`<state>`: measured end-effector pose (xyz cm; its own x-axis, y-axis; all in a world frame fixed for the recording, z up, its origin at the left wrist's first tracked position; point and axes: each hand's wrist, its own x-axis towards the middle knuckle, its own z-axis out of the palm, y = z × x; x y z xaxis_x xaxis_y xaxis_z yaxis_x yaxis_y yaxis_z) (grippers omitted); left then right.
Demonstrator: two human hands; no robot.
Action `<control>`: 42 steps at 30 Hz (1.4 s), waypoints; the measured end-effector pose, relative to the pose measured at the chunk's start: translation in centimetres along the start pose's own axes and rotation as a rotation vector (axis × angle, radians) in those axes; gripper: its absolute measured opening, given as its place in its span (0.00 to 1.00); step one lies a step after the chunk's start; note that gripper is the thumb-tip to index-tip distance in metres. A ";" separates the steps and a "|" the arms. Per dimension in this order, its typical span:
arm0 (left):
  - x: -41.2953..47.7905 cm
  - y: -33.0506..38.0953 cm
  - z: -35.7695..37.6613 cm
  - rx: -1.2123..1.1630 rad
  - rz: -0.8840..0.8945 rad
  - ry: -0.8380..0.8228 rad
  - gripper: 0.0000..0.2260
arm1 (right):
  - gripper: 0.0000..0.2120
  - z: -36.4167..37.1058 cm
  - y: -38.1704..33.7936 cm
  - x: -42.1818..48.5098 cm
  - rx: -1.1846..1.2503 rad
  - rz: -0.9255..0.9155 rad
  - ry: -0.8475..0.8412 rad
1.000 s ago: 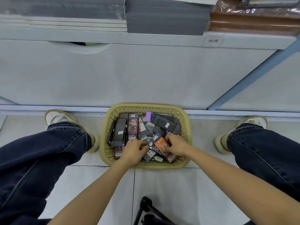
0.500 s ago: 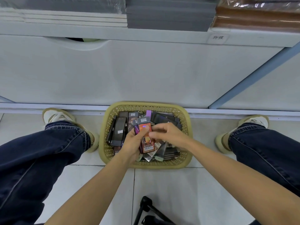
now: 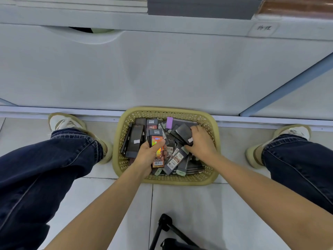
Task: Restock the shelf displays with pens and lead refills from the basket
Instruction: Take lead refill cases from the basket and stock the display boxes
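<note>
The white shelf unit [image 3: 162, 69] fills the upper view, and its display levels sit mostly above the frame. At its foot, on the tiled floor [image 3: 198, 204] between the person's shoes, stands the yellow basket [image 3: 180, 180], heaped with packs of pens and refills.

The left hand [image 3: 149, 156] hovers over the basket's left half. Its fingers are curled under a small bundle, and the thumb is pressed across the orange pack [image 3: 158, 159] on top, whose long axis points away from the person.

The right hand [image 3: 201, 143] is down in the basket's right half. Its fingers are closed over the near end of a dark pack [image 3: 182, 131], and the thumb is tucked beneath it. This pack lies slantwise, running from the fingers toward the far left. It sits directly under the right hand and well clear of the left, so the right hand seems the one to lift it, probably drawing it back along its length to free it from the pile.
</note>
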<state>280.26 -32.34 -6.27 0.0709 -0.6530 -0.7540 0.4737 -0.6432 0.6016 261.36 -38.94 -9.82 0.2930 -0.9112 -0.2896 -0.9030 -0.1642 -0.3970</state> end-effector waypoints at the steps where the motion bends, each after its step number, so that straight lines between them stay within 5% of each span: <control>1: -0.1 0.0 0.0 0.009 0.003 0.003 0.02 | 0.28 -0.3 0.1 0.0 0.042 0.000 -0.031; 7: -1.2 0.8 0.9 -0.014 0.042 -0.045 0.08 | 0.16 -3.4 -1.5 -0.9 0.837 0.066 -0.326; 12: -3.1 2.8 1.7 -0.085 0.098 -0.080 0.09 | 0.16 -5.7 -4.4 -1.6 1.063 0.000 -0.555; 28: -10.6 8.6 3.5 -0.078 0.301 -0.122 0.03 | 0.16 -14.3 -10.4 -5.1 0.985 -0.231 -0.373; 32: -12.9 10.4 3.5 -0.114 0.381 -0.080 0.02 | 0.26 -17.0 -11.4 -6.4 0.767 -0.232 -0.252; 39: -16.7 12.7 2.8 -0.030 0.508 -0.128 0.05 | 0.07 -22.0 -13.3 -9.0 0.651 -0.295 -0.313; 42: -18.0 13.0 2.6 0.053 0.548 -0.132 0.05 | 0.13 -23.2 -13.9 -9.9 0.633 -0.290 -0.354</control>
<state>282.87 -29.94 15.81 0.1822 -0.9393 -0.2906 0.3532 -0.2133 0.9109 263.70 -36.40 18.80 0.6686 -0.6727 -0.3169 -0.4555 -0.0336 -0.8896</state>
